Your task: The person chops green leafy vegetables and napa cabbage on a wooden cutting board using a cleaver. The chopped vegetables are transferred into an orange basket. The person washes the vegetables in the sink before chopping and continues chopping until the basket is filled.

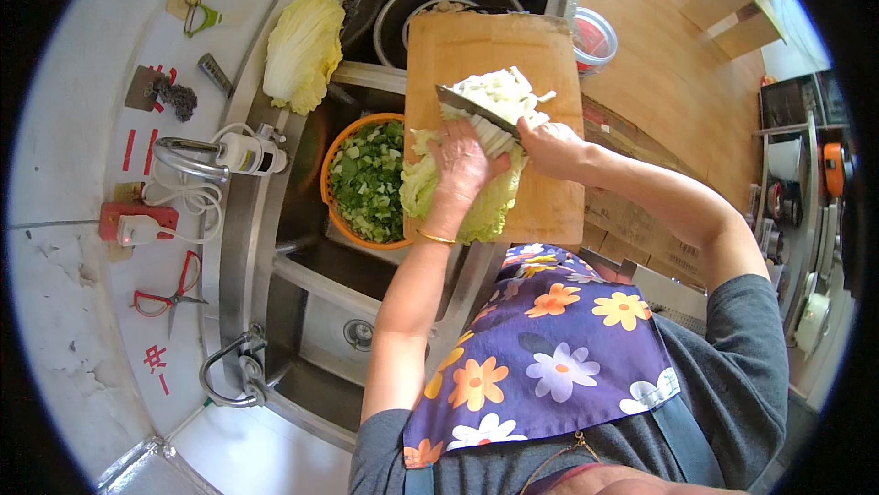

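Note:
A wooden cutting board [549, 213] lies across the sink's edge. My right hand [553, 149] holds a knife [478, 110], its blade lying across napa cabbage on the board. Sliced white cabbage [501, 90] is heaped on the blade's far side. My left hand [461, 158] presses on the uncut cabbage leaves [489, 210], fingertips close to the blade. Left of the board, an orange basket [328, 203] full of chopped greens [367, 179] stands in the middle basin. The knife's handle is mostly hidden in my right hand.
Another napa cabbage [304, 52] rests on the sink's back ledge. A round metal basin [384, 21] sits in the far sink, partly under the board. Faucets [192, 155] line the wall side, near a plugged-in power socket [110, 222] and hanging red-handled scissors [180, 298]. A bucket [595, 42] stands beyond the board.

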The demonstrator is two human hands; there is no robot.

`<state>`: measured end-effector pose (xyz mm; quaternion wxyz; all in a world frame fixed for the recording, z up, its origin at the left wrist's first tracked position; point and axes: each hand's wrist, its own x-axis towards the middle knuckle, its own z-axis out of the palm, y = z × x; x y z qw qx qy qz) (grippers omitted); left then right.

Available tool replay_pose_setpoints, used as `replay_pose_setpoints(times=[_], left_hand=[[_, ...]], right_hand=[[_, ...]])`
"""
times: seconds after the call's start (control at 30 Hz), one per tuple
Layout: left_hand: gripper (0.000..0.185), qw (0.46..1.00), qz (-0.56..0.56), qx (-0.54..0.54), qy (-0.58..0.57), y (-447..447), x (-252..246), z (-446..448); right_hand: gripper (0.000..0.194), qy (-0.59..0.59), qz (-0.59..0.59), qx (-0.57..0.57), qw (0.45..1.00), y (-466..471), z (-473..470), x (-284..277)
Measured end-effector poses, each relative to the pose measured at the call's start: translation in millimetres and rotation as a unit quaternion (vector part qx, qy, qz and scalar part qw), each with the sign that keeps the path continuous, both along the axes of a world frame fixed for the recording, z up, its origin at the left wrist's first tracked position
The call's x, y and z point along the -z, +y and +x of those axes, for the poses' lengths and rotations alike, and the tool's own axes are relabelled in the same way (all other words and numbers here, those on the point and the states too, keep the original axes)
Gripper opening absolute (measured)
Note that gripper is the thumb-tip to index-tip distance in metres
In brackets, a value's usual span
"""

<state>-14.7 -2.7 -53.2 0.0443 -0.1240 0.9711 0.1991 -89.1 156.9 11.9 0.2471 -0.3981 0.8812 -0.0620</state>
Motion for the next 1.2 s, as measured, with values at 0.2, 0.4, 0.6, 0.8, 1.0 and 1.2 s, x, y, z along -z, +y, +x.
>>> replay_pose_setpoints(times=[0.2,0.4,0.6,0.8,1.0,1.2], left_hand=[[0.092,0.998,0.027,-0.041,0.034,-1,-3,8],[0.096,0.997,0.06,-0.048,0.005,6,-13,1],[0.127,1.0,0.004,-0.027,-0.012,6,-28,-2],[0.141,0.999,0.009,-0.048,-0.003,4,-21,36],[0.127,0.999,-0.021,-0.038,-0.025,12,-8,35],[0.115,0.999,-0.042,-0.034,0.007,16,-8,36]], right_hand=[[0.037,-0.004,-0.01,-0.008,1.0,17,7,1],[0.033,0.036,-0.073,-0.02,0.996,17,-11,-1],[0.022,0.06,-0.073,-0.008,0.995,43,-9,-47],[0.017,0.004,-0.073,-0.008,0.997,60,23,-61],[0.021,-0.009,-0.02,-0.041,0.999,43,15,-34],[0.025,0.026,-0.028,-0.06,0.997,14,12,4]])
